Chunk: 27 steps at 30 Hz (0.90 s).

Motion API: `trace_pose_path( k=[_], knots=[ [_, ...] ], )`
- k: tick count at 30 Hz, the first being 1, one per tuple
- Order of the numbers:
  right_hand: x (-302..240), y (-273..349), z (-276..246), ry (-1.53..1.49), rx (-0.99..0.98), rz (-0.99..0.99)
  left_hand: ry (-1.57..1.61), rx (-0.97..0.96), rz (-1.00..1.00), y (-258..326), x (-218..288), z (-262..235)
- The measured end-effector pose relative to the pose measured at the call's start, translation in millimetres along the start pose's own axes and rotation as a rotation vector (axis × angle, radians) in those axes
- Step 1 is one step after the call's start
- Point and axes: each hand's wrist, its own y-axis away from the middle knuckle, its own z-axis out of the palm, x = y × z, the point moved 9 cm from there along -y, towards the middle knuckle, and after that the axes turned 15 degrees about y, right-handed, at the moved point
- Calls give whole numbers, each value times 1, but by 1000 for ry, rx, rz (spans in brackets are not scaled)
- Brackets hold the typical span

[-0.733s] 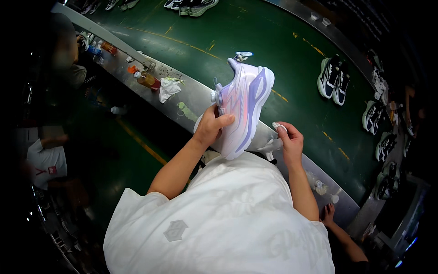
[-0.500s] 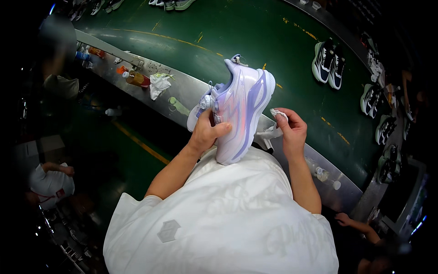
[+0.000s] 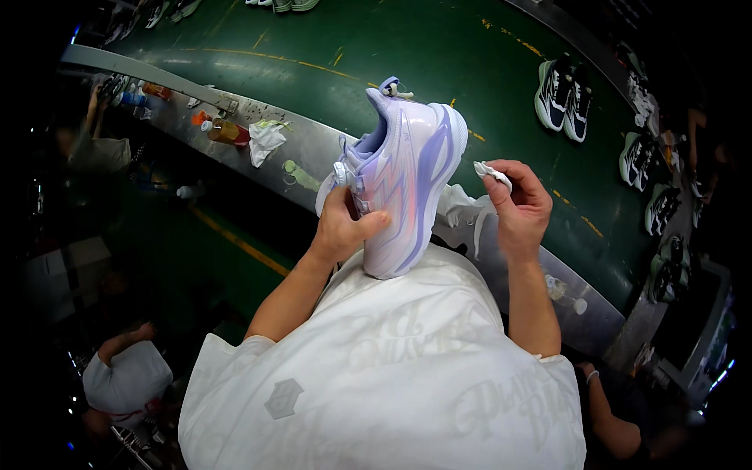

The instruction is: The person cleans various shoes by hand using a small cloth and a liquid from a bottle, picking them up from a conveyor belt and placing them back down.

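Note:
A lavender and white sneaker with pink streaks stands on end in front of my shirt, toe down and heel up. My left hand is closed around its front part, thumb on the side and the other fingers at the laced top. To the right of the shoe, apart from it, my right hand pinches a small folded white cloth between thumb and fingers. Another white cloth hangs at the ledge between the shoe and my right wrist, partly hidden.
A metal ledge borders the green conveyor belt. On it are a bottle of amber liquid, a crumpled cloth and a clear bottle. Dark sneakers stand at right. Other people are at lower left and right.
My right hand with the cloth has moved slightly right, away from the sneaker. The sneaker and my left hand have shifted a little left. The person at lower left has moved.

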Motion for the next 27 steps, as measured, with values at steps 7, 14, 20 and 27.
trace_pose_path(
  k=[7,14,20,27],
  knots=[
    [-28,-14,6,47,-45,-125,-19,-58,20,-1,15,12],
    [-58,-36,13,225,-58,-284,-31,-122,43,-7,16,12],
    [-83,-55,28,482,-96,-395,-57,-130,12,-10,19,13],
    [-86,-48,50,644,-162,-499,-34,-139,35,-16,24,16]
  ],
)
